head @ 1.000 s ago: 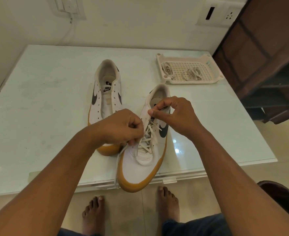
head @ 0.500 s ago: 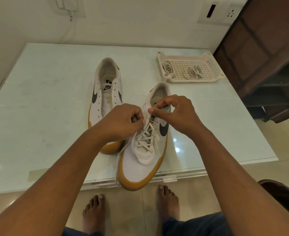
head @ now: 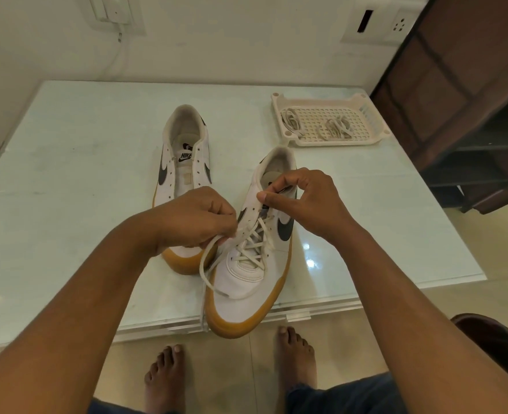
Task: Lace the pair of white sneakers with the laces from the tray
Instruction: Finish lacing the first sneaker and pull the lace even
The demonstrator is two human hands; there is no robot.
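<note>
Pinched the loose lace with the left hand, fingers curled tight on it, just beside the near sneaker. Pinched the top edge of that sneaker with the right hand, thumb and first finger squeezed together at a high hole. Kept the two hands close but not touching, one on each side of the tongue. Moved the left hand only a little up and to the side since a second ago, and so pulled a longer loop of lace out over the toe and down past the table edge. Held the right hand in nearly the same spot the whole time. Looked like a pull to make the last cross snug, not a new hole yet. Could not make out any lace tip inside the right hand's pinch. Showed a few crosses done on the near sneaker, with the top holes likely left to do. Left the far sneaker bare of lace, standing just beside the near one. Left two more bunches of laces in the tray at the far right of the table, well apart from both hands. Meant most of one shoe done and a whole second shoe to go.
</note>
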